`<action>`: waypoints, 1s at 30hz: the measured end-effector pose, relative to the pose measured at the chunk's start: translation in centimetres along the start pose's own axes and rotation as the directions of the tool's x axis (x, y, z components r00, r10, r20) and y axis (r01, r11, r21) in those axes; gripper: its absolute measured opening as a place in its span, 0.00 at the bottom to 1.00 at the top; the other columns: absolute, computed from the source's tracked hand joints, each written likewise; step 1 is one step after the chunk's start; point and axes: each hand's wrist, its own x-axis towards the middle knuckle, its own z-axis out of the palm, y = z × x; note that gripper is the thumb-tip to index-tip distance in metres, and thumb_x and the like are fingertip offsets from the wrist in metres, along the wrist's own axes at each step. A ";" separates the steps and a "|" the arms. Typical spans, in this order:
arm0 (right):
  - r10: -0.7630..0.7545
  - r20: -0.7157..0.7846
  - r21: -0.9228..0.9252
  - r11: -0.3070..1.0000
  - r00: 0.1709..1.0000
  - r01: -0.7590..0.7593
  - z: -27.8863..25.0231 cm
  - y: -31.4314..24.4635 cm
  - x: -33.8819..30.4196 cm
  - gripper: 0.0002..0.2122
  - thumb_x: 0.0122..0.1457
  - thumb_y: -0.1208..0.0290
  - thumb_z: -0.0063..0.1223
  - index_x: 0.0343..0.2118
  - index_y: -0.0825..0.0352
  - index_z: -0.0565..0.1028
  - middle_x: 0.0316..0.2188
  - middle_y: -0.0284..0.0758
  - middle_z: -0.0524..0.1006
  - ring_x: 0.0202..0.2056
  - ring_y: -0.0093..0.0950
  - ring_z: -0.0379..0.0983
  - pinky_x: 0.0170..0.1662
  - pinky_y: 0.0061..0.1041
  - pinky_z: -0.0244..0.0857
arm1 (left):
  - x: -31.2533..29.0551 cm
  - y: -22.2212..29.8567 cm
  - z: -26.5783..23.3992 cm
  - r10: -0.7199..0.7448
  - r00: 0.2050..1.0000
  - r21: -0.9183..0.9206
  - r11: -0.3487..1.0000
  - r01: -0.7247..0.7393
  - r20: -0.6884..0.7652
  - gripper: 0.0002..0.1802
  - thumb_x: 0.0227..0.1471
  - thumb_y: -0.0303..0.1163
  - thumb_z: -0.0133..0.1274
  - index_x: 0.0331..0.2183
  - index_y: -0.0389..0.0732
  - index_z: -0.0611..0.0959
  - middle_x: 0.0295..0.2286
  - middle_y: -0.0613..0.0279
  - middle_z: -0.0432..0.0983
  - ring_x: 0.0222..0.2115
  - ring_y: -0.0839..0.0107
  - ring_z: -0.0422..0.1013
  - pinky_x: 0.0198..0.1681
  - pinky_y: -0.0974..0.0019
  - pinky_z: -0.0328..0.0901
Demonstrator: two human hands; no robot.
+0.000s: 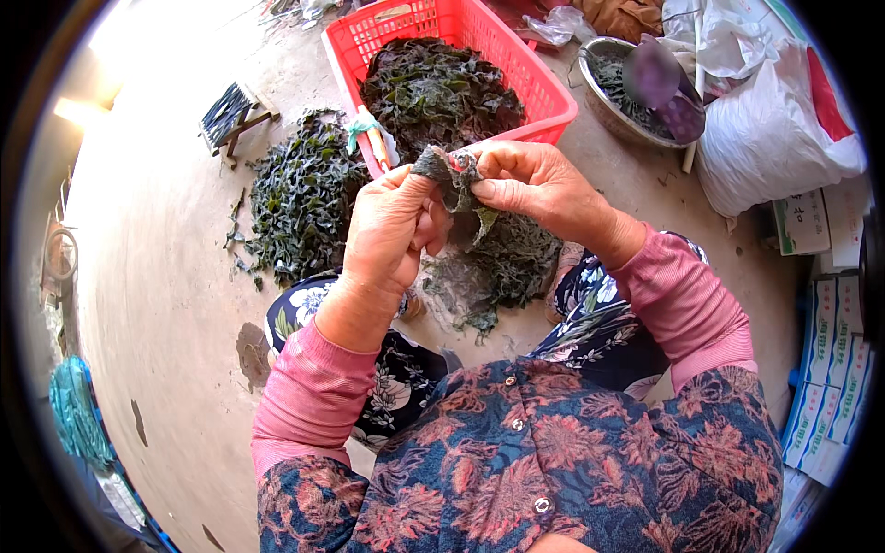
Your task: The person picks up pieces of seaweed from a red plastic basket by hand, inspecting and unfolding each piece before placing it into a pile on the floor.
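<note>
A crumpled piece of dried, dark green seaweed (458, 191) is stretched between my hands in front of the crate. My left hand (389, 226) pinches its left end between thumb and fingers. At the other end, the thumb and fingers of my right hand (551, 192) are closed on it. Below my hands, a loose heap of greyish-green seaweed (516, 263) lies on the floor between my feet. Just beyond, a red plastic crate (546, 118) holds a mass of dark seaweed (442, 88). To its left a bigger seaweed pile (300, 207) spreads over the floor.
An orange-handled object (377, 146) with teal cloth leans at the crate's near-left corner. A small folding stool (241, 120) stands at the far left. On the right are a basin (604, 103) with seaweed, a stuffed white sack (770, 147) and stacked boxes (825, 369).
</note>
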 end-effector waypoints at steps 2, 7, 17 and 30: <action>0.005 -0.001 0.008 1.000 1.000 -0.005 0.0 0.2 0.0 0.05 0.50 0.76 0.48 0.21 0.68 0.67 0.21 0.23 0.66 0.27 0.13 0.59 0.31 0.16 0.56 | 0.0 0.1 -0.3 -0.034 0.999 -0.080 0.996 0.036 0.026 0.13 0.46 0.37 0.53 0.20 0.39 0.72 0.10 0.66 0.64 0.06 0.83 0.54 0.07 0.78 0.49; -0.095 0.080 -0.255 0.960 0.992 0.112 -0.5 0.5 0.1 0.03 0.48 0.77 0.48 0.23 0.69 0.67 0.21 0.28 0.65 0.26 0.18 0.60 0.31 0.19 0.57 | 0.0 0.1 -0.8 -0.100 0.993 -0.006 0.995 0.101 0.062 0.13 0.48 0.38 0.51 0.21 0.39 0.73 0.11 0.66 0.66 0.05 0.84 0.53 0.07 0.79 0.49; -0.006 0.368 -0.472 0.860 0.930 0.192 -0.6 -1.0 0.1 0.07 0.45 0.78 0.42 0.29 0.67 0.71 0.22 0.35 0.68 0.26 0.30 0.65 0.33 0.26 0.59 | -0.5 0.2 -0.5 -0.127 0.984 0.277 0.957 0.089 0.123 0.14 0.43 0.34 0.55 0.31 0.34 0.79 0.14 0.64 0.70 0.08 0.86 0.57 0.10 0.81 0.51; 0.254 0.111 -0.006 0.967 0.961 -0.254 -0.4 1.2 -0.4 0.06 0.54 0.72 0.47 0.28 0.67 0.66 0.23 0.27 0.69 0.26 0.15 0.64 0.31 0.13 0.59 | -0.3 0.8 -0.8 0.129 0.990 0.524 0.840 -0.139 0.056 0.04 0.45 0.25 0.47 0.27 0.35 0.75 0.15 0.67 0.70 0.11 0.82 0.65 0.12 0.82 0.57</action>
